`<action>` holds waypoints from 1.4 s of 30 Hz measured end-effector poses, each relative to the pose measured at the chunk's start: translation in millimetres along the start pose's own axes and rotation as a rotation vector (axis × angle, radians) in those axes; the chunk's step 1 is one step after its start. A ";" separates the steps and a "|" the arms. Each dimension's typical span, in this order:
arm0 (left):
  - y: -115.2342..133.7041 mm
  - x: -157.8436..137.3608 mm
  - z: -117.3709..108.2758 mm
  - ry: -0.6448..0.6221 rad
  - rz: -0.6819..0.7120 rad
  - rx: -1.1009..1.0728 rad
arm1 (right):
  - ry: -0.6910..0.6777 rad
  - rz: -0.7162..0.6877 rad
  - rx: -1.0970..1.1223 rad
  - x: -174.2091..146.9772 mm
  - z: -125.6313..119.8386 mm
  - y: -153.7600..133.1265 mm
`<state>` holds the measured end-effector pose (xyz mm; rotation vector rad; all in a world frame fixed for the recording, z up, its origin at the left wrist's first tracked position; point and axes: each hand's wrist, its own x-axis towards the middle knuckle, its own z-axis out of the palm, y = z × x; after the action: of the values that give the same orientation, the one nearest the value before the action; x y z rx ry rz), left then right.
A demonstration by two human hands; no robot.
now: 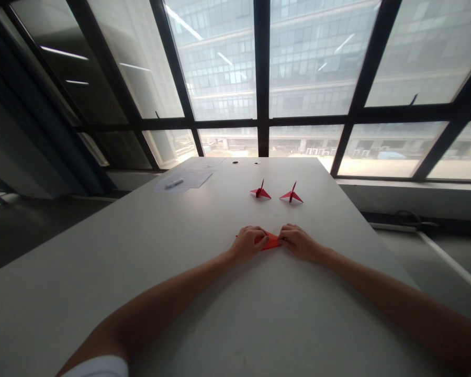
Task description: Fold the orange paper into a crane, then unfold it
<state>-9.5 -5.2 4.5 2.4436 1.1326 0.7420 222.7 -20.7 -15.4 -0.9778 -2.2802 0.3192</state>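
Close to the middle of the white table (160,251), straight ahead of me, a piece of folded red-orange paper (273,241) lies between my two hands. My left hand (248,245) is bent over its left part, the thumb lying on top and the fingers curled towards the far edge, with a bit of the paper showing between them; whether those fingertips are closed on it, I cannot tell. My right hand (299,243) has thumb and forefinger brought together on the paper's right end, pinching it. Both my forearms rest low over the tabletop, and a white sleeve (98,367) shows at my left arm.

Just beyond my hands stand a red origami crane (261,193) and, to its right, a second origami crane (292,196), near each other but apart, wings spread, each with one point sticking up.

Farther off, towards the table's left edge, lie some overlapping printer sheets (200,179) with a white marker pen (175,183) on top. Any print on the sheets is too faint for me to read, and any label on the pen too small. Past the table's far edge rise black-framed windows (262,68), with an office building (220,68) outside; a dark blue curtain (58,115) hangs at the left.
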 end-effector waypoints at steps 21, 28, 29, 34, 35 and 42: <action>-5.9 0.8 2.6 -0.060 0.147 0.143 | 0.183 0.215 0.052 -5.7 -4.1 11.2; -12.0 2.1 8.1 -0.026 0.176 0.017 | 0.031 -0.035 -0.062 -5.2 -4.3 -3.6; -13.1 2.1 9.1 -0.034 0.181 -0.015 | -0.021 -0.068 -0.061 -5.9 -5.1 -6.5; -20.6 3.8 9.7 -0.105 0.140 -0.012 | -0.229 -0.129 -0.049 -11.2 -11.4 -15.5; -22.6 4.9 8.2 -0.115 0.139 0.014 | -0.256 -0.128 -0.059 -12.2 -12.3 -16.5; -22.7 9.1 -8.4 0.034 0.147 0.199 | -0.337 -0.116 -0.127 -16.7 -10.2 -23.8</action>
<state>-23.1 16.7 2.6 2.7140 1.0949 0.7486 224.5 -49.4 -4.5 -0.9044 -2.6799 0.3114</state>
